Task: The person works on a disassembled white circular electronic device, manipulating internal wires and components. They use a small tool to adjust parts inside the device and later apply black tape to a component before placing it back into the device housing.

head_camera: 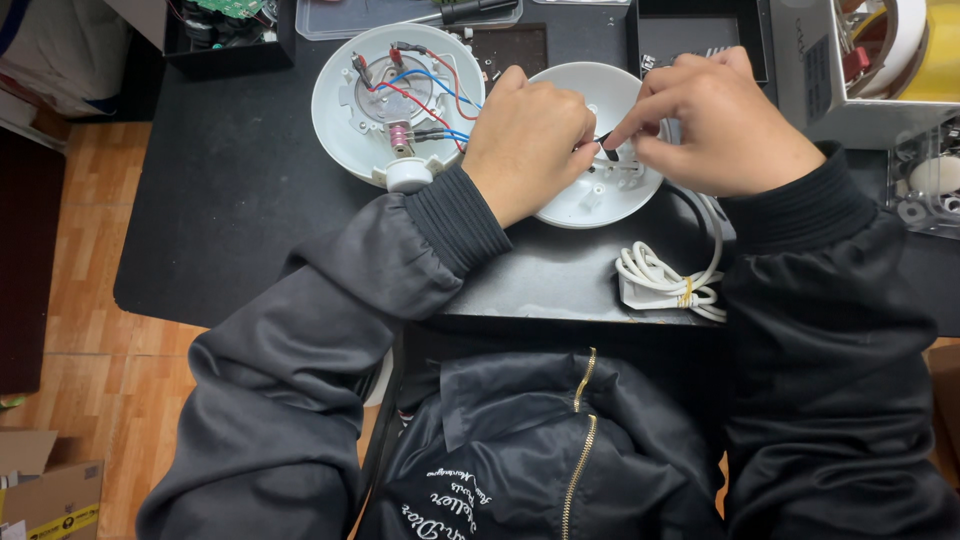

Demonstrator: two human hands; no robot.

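Two round white plastic shells lie on a black table (230, 200). The left shell (345, 95) shows red, blue and black wires and a metal part inside. My left hand (525, 140) rests over the right shell (590, 195), fingers curled, pinching a small dark piece. My right hand (715, 125) meets it from the right, its fingertips closed on the same small dark piece above the shell's middle. Both arms wear a dark jacket.
A coiled white power cord (665, 280) lies near the table's front edge. A black tray (225, 45) and a clear lid (400, 15) sit at the back. A white bin (850, 70) with tape rolls stands at right. Wooden floor and a cardboard box (50, 490) are at left.
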